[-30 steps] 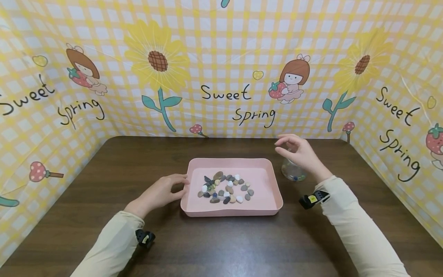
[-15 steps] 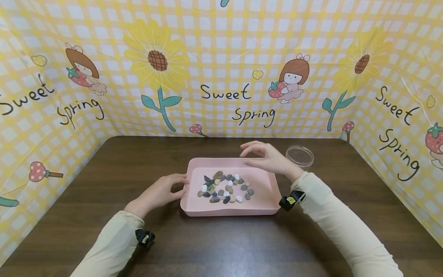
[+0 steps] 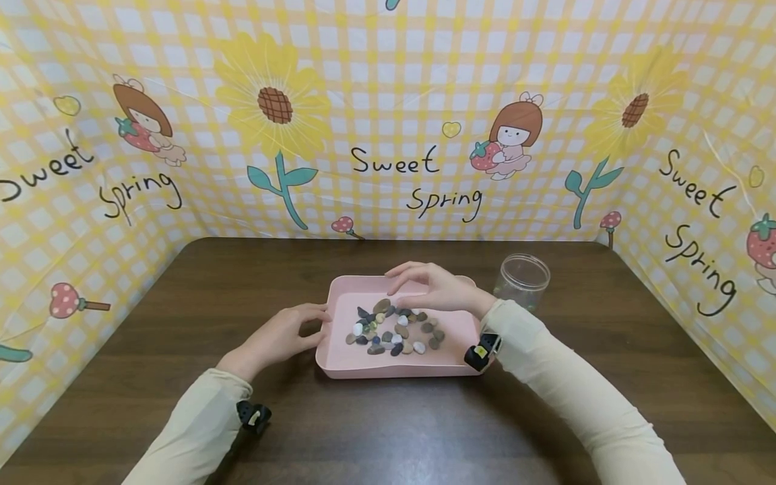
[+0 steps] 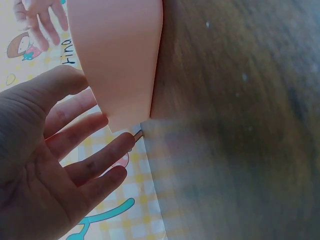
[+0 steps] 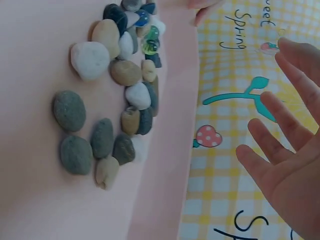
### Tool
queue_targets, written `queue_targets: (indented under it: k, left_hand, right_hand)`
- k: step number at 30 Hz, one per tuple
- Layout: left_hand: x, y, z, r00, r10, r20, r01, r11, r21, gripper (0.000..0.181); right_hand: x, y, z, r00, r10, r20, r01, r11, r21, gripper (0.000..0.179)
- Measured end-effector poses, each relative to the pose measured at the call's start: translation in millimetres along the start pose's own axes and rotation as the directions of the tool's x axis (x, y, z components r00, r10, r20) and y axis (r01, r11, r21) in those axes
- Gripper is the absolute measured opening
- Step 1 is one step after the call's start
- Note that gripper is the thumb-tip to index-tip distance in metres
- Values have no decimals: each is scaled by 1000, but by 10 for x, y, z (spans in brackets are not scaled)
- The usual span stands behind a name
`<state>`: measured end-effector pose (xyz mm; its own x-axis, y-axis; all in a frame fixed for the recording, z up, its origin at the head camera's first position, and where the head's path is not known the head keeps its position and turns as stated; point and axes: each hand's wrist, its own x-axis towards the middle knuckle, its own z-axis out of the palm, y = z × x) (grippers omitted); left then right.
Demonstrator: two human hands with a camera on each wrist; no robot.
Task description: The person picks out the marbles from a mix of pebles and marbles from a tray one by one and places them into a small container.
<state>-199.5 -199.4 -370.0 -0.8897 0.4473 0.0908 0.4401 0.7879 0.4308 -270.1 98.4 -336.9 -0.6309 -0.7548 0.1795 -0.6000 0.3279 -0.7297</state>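
Observation:
A shallow pink tray [image 3: 394,372] holds grey, tan, white and dark pebbles [image 3: 419,347], laid loosely over its middle. Among them in the right wrist view are a blue marble [image 5: 142,18] and green marbles [image 5: 150,46]. My left hand [image 3: 279,339] rests at the tray's left end, thumb and fingertips against the rim with the fingers loosely bent. Over the tray's back part hangs my right hand [image 3: 433,288], palm down and fingers spread, covering some pebbles at the back. Nothing shows between those fingers in the right wrist view.
A clear round jar [image 3: 525,286] stands on the dark wooden table [image 3: 388,431] behind the tray's right corner, partly hidden by the right forearm. Yellow checked cloth [image 3: 388,101] walls in the back and both sides.
My right hand has moved left from above the jar to over the tray, leaving the jar in sight. The left hand and the tray stay where they were.

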Motion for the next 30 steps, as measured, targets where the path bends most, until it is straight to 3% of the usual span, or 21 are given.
queue_targets:
  k: [8,15,21,30]
  left_hand:
    - [6,0,-2,1000,8,-4,-8,1000,8,30]
    - [7,-4,1,1000,2,-2,-2,1000,9,30]
    - [10,-11,11,1000,6,-5,-6,1000,10,30]
    - [10,8,9,999,26,-18,-26,1000,17,29]
  right_hand:
    - [153,94,70,993,-31,117,27,999,41,24]
    - [268,157,145,974,-23,226,24,1000,0,20]
    - [300,205,256,957,42,287,-30,999,-45,17]
    - [358,288,401,935,17,355,1,999,-51,13]
